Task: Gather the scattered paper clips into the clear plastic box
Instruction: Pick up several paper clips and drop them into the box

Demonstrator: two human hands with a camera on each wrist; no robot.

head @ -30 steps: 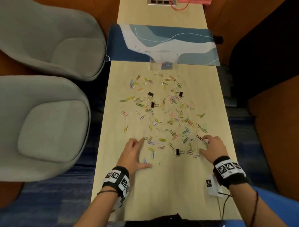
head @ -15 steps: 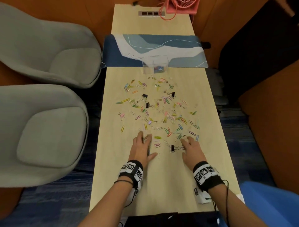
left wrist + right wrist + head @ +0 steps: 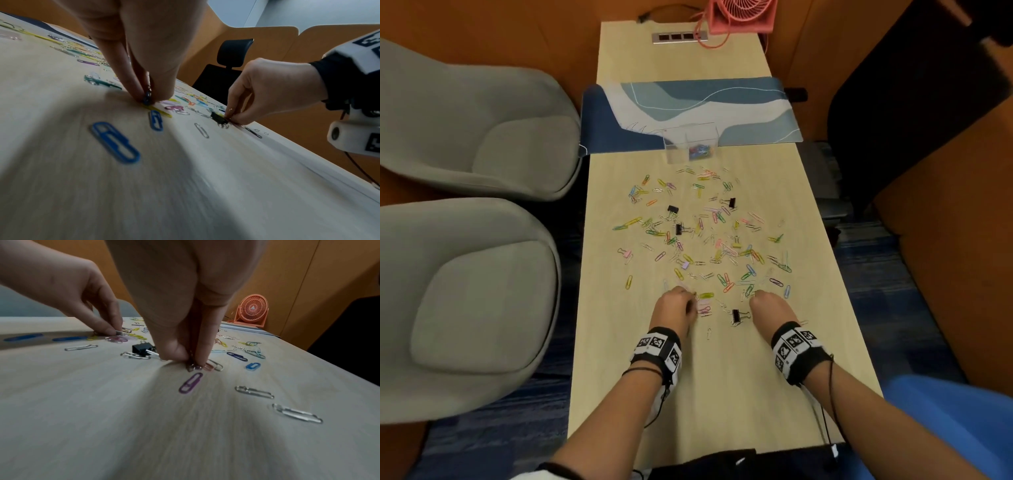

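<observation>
Left of the hands stand two grey upholstered chairs (image 3: 476,291), one nearer and one further off. Well ahead of the hands a blue and white patterned mat (image 3: 695,113) lies across the pale wooden table (image 3: 722,394). Beyond it, at the far end, a silver socket strip (image 3: 678,37) sits in the tabletop beside a pink desk fan (image 3: 739,15) with its cord. A black office chair (image 3: 228,71) stands right of the hands, against orange partition walls (image 3: 482,31).
</observation>
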